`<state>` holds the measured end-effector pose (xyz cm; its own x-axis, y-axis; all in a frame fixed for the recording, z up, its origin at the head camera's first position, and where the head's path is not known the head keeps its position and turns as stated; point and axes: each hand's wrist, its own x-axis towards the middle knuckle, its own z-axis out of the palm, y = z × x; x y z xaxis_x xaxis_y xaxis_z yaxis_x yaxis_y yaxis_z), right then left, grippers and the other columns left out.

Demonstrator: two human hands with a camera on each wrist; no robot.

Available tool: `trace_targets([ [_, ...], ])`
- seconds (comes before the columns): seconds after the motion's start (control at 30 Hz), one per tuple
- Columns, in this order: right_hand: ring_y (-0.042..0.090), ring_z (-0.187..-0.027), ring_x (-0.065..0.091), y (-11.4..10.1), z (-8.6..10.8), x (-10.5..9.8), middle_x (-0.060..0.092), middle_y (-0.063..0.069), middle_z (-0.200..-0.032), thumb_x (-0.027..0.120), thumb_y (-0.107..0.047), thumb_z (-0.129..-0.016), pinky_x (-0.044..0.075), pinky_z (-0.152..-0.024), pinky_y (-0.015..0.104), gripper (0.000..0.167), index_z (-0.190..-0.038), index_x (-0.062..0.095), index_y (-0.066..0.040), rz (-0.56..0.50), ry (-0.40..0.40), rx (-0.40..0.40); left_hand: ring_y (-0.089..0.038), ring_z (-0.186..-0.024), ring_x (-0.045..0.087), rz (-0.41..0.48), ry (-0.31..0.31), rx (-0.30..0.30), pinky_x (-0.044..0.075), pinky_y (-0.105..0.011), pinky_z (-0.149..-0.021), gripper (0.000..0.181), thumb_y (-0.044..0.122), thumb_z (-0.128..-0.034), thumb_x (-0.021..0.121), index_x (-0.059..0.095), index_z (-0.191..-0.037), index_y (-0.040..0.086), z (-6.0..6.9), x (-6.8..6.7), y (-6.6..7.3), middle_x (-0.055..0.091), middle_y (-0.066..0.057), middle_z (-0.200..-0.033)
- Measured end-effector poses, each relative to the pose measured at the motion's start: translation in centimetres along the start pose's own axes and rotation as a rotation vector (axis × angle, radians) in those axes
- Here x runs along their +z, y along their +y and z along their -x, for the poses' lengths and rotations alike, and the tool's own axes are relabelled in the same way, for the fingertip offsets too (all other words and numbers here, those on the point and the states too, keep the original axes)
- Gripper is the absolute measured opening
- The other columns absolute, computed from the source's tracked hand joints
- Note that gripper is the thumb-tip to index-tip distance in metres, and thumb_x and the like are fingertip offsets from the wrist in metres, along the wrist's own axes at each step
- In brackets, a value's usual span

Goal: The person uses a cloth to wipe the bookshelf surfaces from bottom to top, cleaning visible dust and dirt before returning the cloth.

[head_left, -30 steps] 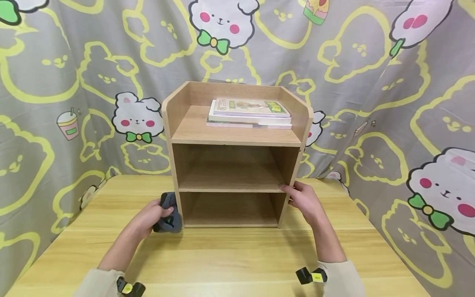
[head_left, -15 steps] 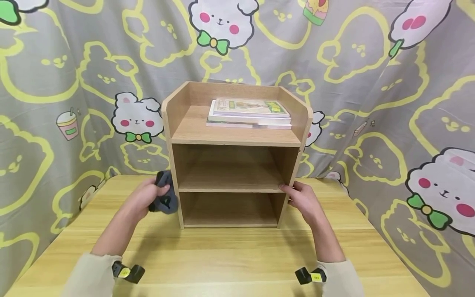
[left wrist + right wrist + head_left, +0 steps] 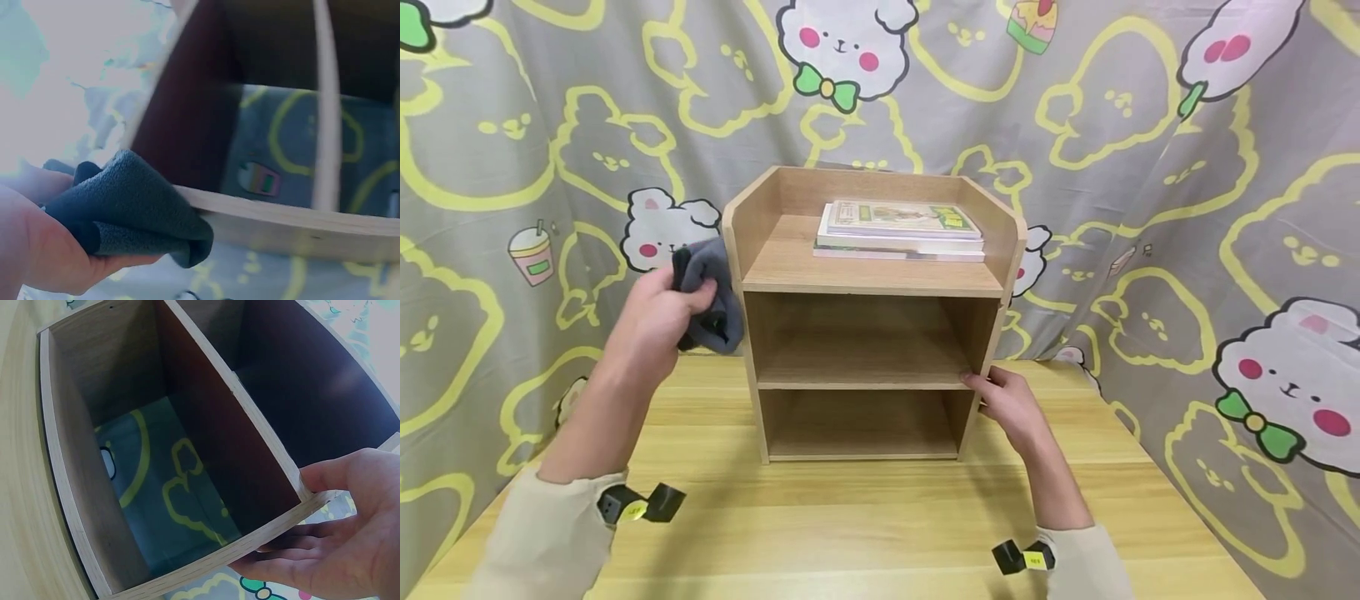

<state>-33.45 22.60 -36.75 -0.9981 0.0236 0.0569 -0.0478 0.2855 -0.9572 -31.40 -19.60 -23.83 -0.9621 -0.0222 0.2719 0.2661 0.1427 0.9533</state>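
Note:
A folded dark grey-blue cloth [image 3: 713,296] is gripped in my left hand [image 3: 651,325], the thumb lying over it. It is up at the left side panel of a light wooden shelf unit [image 3: 865,342], near the top tier. The left wrist view has the cloth [image 3: 137,209] beside the panel's front edge; whether its far side touches the outer face cannot be made out. My right hand [image 3: 1011,408] holds the right side panel at middle-shelf height. Seen from the right wrist, the thumb is inside and the other fingers [image 3: 281,565] lie along the outside.
A small stack of books [image 3: 898,229] lies on the unit's top tier, between raised sides and a back rim. The unit stands on a wood-grain table [image 3: 857,517]. A patterned grey curtain [image 3: 1112,175] hangs close behind and at both sides.
My left hand has risen with the cloth along the left panel, from near the table to the top tier. The right hand keeps its hold, and the unit stays in place.

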Motion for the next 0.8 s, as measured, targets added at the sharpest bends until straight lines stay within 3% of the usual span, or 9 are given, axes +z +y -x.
trace_targets([
  [0.17,0.025,-0.126,0.056,0.1,0.0,0.1,0.064,0.018,-0.133,0.061,-0.029,-0.1,0.047,-0.107,0.049,0.048,-0.134,0.059,0.004,-0.005,0.008,-0.006,-0.012,-0.081,0.065,0.144,0.096,0.1,0.057,-0.025,-0.069,0.011,0.011,-0.0988,0.061,0.06,-0.108,0.007,-0.1,0.7,3.3,0.058,-0.001,-0.097],
  [0.23,0.026,-0.126,0.056,0.1,0.0,0.1,0.064,0.018,-0.133,0.061,-0.029,-0.1,0.047,-0.107,0.049,0.048,-0.134,0.059,0.004,-0.005,0.006,-0.007,-0.016,-0.084,0.063,0.161,0.129,0.135,0.057,-0.025,-0.068,0.012,0.009,-0.098,0.061,0.06,-0.109,0.004,-0.2,1.0,4.5,0.057,-0.005,-0.099],
  [0.33,0.026,-0.127,0.055,0.1,0.0,0.0,0.063,0.019,-0.134,0.061,-0.029,-0.1,0.047,-0.107,0.049,0.048,-0.134,0.059,0.004,-0.002,0.009,-0.004,-0.02,-0.092,0.06,0.116,0.155,0.185,0.057,-0.026,-0.07,0.022,0.008,-0.0976,0.061,0.063,-0.12,0.005,-0.4,1.3,6.1,0.056,-0.008,-0.11],
  [0.43,0.028,-0.129,0.054,0.1,0.0,0.0,0.062,0.02,-0.136,0.06,-0.03,-0.1,0.047,-0.108,0.049,0.049,-0.135,0.058,0.004,0.002,0.008,-0.005,-0.023,-0.099,0.059,0.043,0.154,0.197,0.055,-0.027,-0.073,0.027,0.009,-0.0982,0.06,0.062,-0.125,0.007,-0.6,1.1,7.0,0.055,-0.008,-0.116],
  [0.6,0.03,-0.133,0.051,0.0,0.0,-0.1,0.059,0.021,-0.14,0.06,-0.03,-0.1,0.046,-0.109,0.049,0.05,-0.136,0.057,0.004,0.009,-0.004,-0.002,-0.016,-0.097,0.059,-0.033,0.123,0.149,0.053,-0.025,-0.077,0.02,0.014,-0.0995,0.06,0.061,-0.12,0.01,-0.7,0.3,5.9,0.056,-0.002,-0.111],
  [0.8,0.028,-0.132,0.051,0.0,0.1,-0.1,0.059,0.02,-0.139,0.06,-0.032,-0.1,0.046,-0.109,0.049,0.05,-0.134,0.059,0.004,0.021,-0.005,0.002,-0.006,-0.083,0.067,-0.126,0.05,0.076,0.055,-0.024,-0.076,0.021,0.018,-0.1026,0.056,0.058,-0.121,0.007,-0.1,0.1,1.5,0.066,0.01,-0.091],
])
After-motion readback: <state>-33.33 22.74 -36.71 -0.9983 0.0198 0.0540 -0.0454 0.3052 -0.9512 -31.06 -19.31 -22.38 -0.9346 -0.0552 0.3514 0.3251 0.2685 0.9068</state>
